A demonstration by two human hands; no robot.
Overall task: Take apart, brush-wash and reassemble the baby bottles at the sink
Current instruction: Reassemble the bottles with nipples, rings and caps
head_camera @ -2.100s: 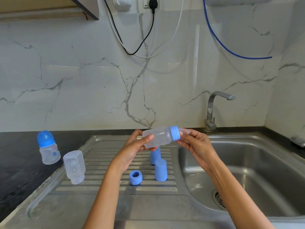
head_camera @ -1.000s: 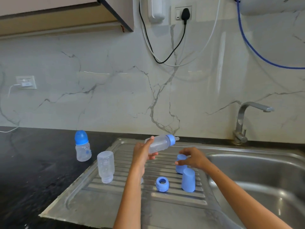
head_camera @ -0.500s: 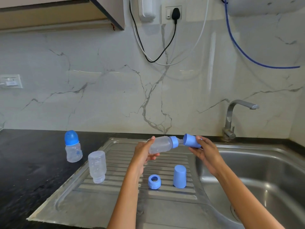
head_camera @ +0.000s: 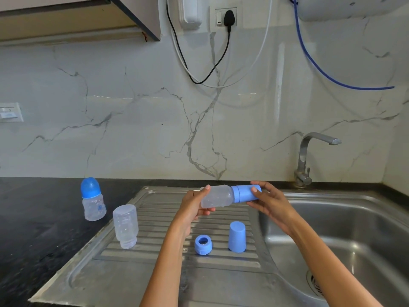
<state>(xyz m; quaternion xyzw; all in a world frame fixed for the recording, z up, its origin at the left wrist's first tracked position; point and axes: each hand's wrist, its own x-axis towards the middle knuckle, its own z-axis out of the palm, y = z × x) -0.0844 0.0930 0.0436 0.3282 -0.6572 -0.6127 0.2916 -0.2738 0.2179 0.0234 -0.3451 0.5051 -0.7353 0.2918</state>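
- We hold the clear bottle (head_camera: 218, 197) sideways in mid-air, above the far part of the draining board (head_camera: 141, 271); our left hand (head_camera: 193, 206) is wrapped round its body, and our right hand (head_camera: 269, 201) grips the blue cap (head_camera: 246, 193) sitting over its neck.
- Risk: pushed on at an angle, the cap could seat crooked or pop off, since the bottle is horizontal and only fingers steady it.
- Risk: droplets show inside the clear wall, so the plastic is probably wet; a slip could send the bottle into the sink basin (head_camera: 354, 229) on the right.
- The bottle looks small, translucent and empty, with a blue collar where the cap meets it.
- Unfinished work sits below on the board: a loose blue ring (head_camera: 203, 244), a second blue cap (head_camera: 237, 237) standing mouth down, and an upturned clear bottle (head_camera: 125, 226) to the left.
- A capped bottle (head_camera: 92, 199) stands on the dark desk (head_camera: 33, 218) at far left.
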